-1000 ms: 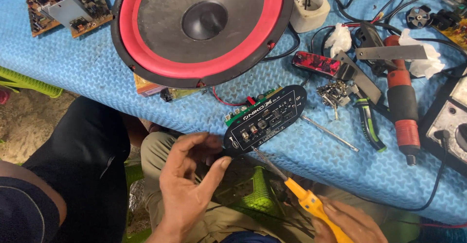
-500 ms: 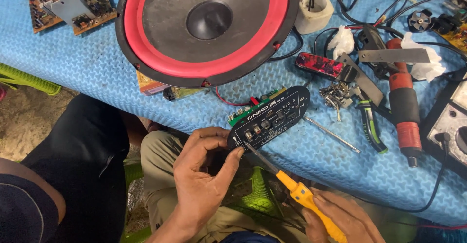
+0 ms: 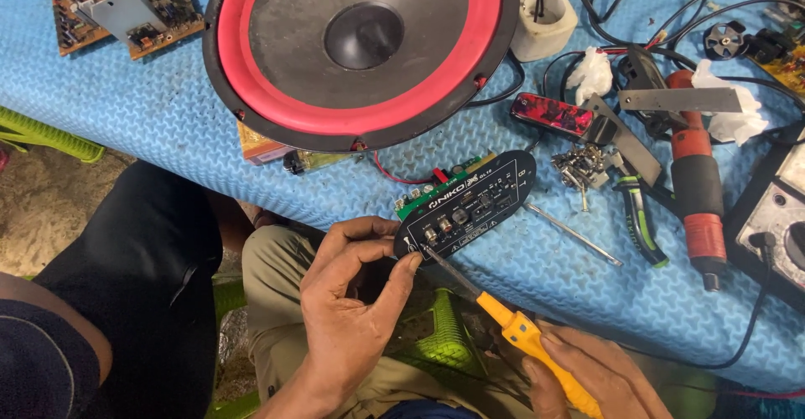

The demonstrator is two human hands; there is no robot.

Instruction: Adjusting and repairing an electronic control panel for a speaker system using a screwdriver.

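Nearest, the right hand point(image 3: 599, 377) has its fingers wrapped round the yellow plastic handle of a slim screwdriver point(image 3: 520, 335), whose metal tip touches the near end of a black oval control panel with a green circuit board behind it point(image 3: 470, 205), while the left hand point(image 3: 348, 310) pinches that same end between thumb and fingers. That panel overhangs the near edge of the blue textured table point(image 3: 151, 134). Farther in lie a big round red-rimmed black speaker point(image 3: 360, 50) and, toward the right edge, a red-and-black power tool point(image 3: 700, 197).
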